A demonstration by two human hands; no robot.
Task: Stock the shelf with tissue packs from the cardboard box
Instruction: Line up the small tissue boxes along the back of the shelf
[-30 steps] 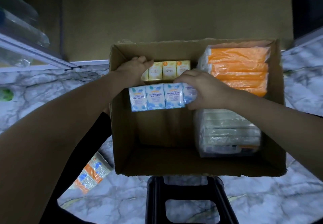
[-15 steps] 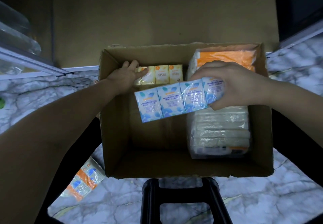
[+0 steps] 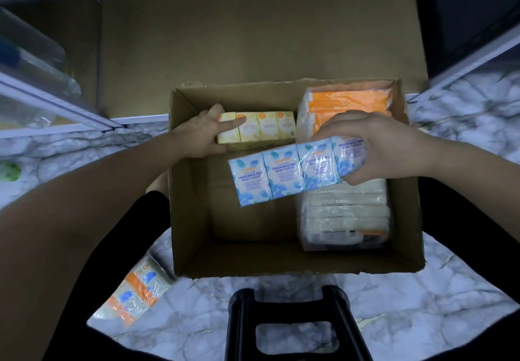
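An open cardboard box stands on the marble floor in front of me. My right hand grips the right end of a blue and white row of mini tissue packs, lifted above the box and tilted down to the left. My left hand wraps around the left end of a yellow row of tissue packs at the box's far wall. An orange wrapped bundle and a white wrapped bundle fill the box's right side.
A shelf edge with clear-wrapped goods runs along the left. Another shelf edge is at the right. An orange and blue tissue pack lies on the floor at lower left. A black stool is below the box.
My right hand has lifted the blue pack up and to the right, out of the box. My left hand let go of it and closed on the yellow pack behind.
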